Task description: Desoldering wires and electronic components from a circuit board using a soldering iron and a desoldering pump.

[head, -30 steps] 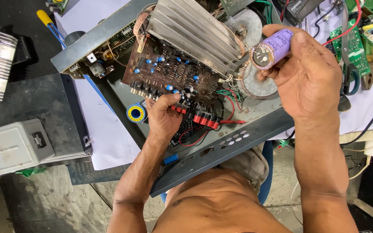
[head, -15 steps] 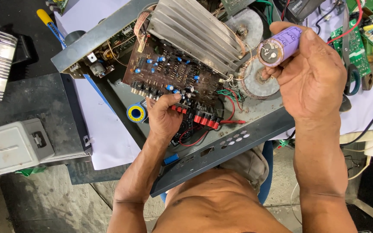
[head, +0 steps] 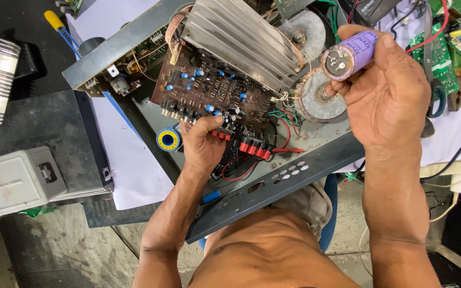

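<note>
Cluttered with loose boards and cables, the workbench (head: pixel 134 176) carries an opened amplifier chassis (head: pixel 273 186) tipped toward the person. Right hand (head: pixel 388 98) fingers pinch a purple cylindrical capacitor (head: pixel 348 53) above the chassis's round transformers (head: pixel 321 98), terminals facing the camera, forearm upright. Left hand (head: pixel 204 149) fingers curl closed on the brown circuit board (head: pixel 209 88) edge, steadying it, elbow bent low.

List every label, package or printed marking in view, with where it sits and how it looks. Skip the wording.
Purple capacitor: held up in the right hand, a cylinder in a purple sleeve with dark print.
Grey box: at the left edge, with a small cream and red sticker on its lid.
Solder spool: beside the left hand, a ring with a yellow and blue label.
</note>
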